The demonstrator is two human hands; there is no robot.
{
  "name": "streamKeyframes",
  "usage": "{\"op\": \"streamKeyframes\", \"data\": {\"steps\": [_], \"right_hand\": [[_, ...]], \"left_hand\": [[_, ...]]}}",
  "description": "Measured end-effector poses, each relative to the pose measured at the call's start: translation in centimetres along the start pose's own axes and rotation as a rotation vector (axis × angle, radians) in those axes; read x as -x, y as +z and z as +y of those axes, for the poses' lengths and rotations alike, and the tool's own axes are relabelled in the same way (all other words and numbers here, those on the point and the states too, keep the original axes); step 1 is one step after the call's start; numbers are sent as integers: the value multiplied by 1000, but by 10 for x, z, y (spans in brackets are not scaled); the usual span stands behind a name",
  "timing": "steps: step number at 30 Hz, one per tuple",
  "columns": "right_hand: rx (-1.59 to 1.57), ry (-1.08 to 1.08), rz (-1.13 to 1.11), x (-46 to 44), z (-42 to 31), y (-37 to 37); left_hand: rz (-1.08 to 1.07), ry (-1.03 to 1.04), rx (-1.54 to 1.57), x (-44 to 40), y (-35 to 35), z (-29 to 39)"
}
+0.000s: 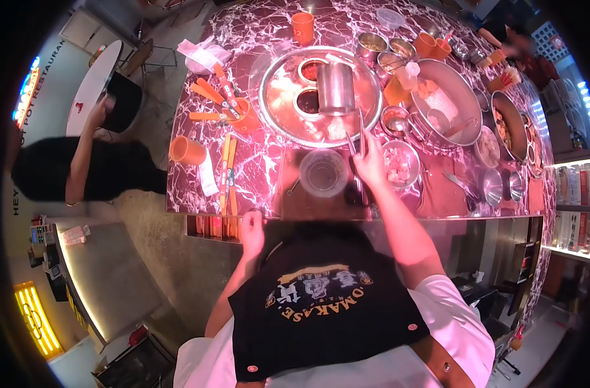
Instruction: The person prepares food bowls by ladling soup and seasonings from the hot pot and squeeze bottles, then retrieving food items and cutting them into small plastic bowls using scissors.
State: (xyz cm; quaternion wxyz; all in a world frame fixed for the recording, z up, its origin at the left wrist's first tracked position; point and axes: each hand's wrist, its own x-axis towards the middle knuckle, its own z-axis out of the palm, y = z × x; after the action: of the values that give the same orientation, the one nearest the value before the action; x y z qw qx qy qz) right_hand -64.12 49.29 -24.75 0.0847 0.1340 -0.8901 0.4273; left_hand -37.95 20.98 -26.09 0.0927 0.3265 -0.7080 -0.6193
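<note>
My right hand is closed on metal tongs, whose tips reach the front right rim of a large round metal tray. Pale food lies on the tray by the tips. A steel cylinder lies or leans on the tray, beside two round containers of dark contents. My left hand is at the table's front edge with its fingers curled; whether something small is inside is hidden. In front of the tray stands a clear round bowl. A bowl of pinkish pieces is right of my right hand.
Orange cups and wrapped chopsticks are on the left. A wide pan, small metal bowls and sauce cups fill the right. Another person stands beyond the left edge; someone else is at the far right.
</note>
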Motion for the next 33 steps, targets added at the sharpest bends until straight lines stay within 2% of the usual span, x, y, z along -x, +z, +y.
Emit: {"op": "streamKeyframes", "data": {"steps": [2,4,5,8,10,12,16,18,19,20,23,24,28,30,33], "right_hand": [[66,-51,68,-17,-12,-2],[-510,470,-127,-30,-36,-23],[-668,353,-37,-33,-17,-16],[-1093,471,14,-49,-34,-61],[-1086,433,33,-59,-50,-112],[-1123,393,139,-71,-57,-157],[-1046,370,307,-92,-25,-217],[-1086,585,241,-99,-3,-239],[-1226,626,-4,-107,30,-253],[-1226,618,-3,-116,35,-259],[-1114,958,-49,-144,44,-261],[-1163,949,-209,-159,59,-263],[-1065,1013,-320,-207,78,-250],[-1127,1071,-306,-223,89,-239],[-1104,1040,-227,-232,89,-216]], "left_hand": [[-9,35,1,-5,2,-6],[-11,34,26,-7,4,-8],[-7,3,5,-7,3,-9],[10,73,45,-12,7,-30],[-8,47,70,-13,2,-36],[24,103,-4,-19,1,-49],[34,3,49,-25,-2,-69],[19,33,106,-28,-2,-77],[50,19,100,-26,-1,-71],[86,3,92,-23,-1,-68],[126,52,86,-18,-4,-60],[148,46,82,-12,-4,-54],[253,14,136,0,2,-50],[303,17,138,7,7,-49],[357,-3,150,25,16,-48]]}}
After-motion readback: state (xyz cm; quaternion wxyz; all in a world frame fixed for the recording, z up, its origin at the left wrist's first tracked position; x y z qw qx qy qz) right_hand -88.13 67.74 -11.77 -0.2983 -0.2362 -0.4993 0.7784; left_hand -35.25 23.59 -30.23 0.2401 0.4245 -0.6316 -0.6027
